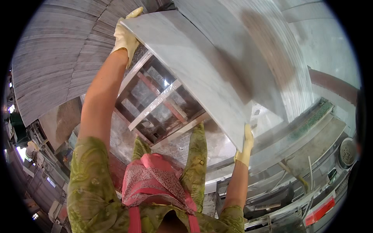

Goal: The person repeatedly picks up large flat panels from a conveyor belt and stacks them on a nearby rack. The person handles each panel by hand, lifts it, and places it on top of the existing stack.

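A large pale grey marble slab (pixel 190 58) is held tilted in front of me, its near edge running from upper left to lower right. My left hand (pixel 126 37), in a cream rubber glove, grips the slab's upper left corner, with a thumb or finger over the top. At the lower right corner my right hand (pixel 245 145), gloved alike, is closed on the slab's end. The fingers behind the slab are partly hidden. Below the slab, before my legs, is a low frame (pixel 155 105) of crossed bars.
A stack of slabs (pixel 268 46) leans beyond the held one, to the right. At the left stand tall rows of stacked thin slabs (pixel 58 50). A ledge with a green strip (pixel 312 120) runs along the right. A red object (pixel 320 211) lies at lower right.
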